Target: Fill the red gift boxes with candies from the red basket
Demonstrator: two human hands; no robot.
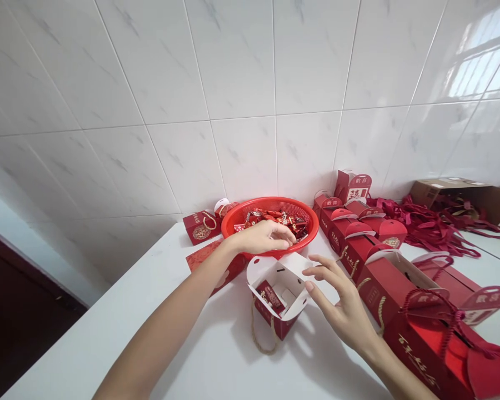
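Note:
A red gift box (285, 328) with a gold cord handle stands on the table, its white-lined flaps spread apart. Inside lies a small dark-red packet (270, 295). My left hand (263, 235) reaches over the front of a red plastic basket (229, 229), its fingers loosely bent and partly hiding the red-wrapped candies (289, 221). Nothing shows in that hand, though its palm side is hidden. At the box's right side, my right hand (337, 303) has its fingers apart, with the fingertips at a white flap and nothing held.
Rows of assembled red boxes (369, 278) stand to the right. Behind them are dark-red ribbons (427, 228) and an open cardboard carton (450, 191). More red boxes (200, 228) lie left of the basket. A white tiled wall (250, 161) rises behind the white table (216, 355).

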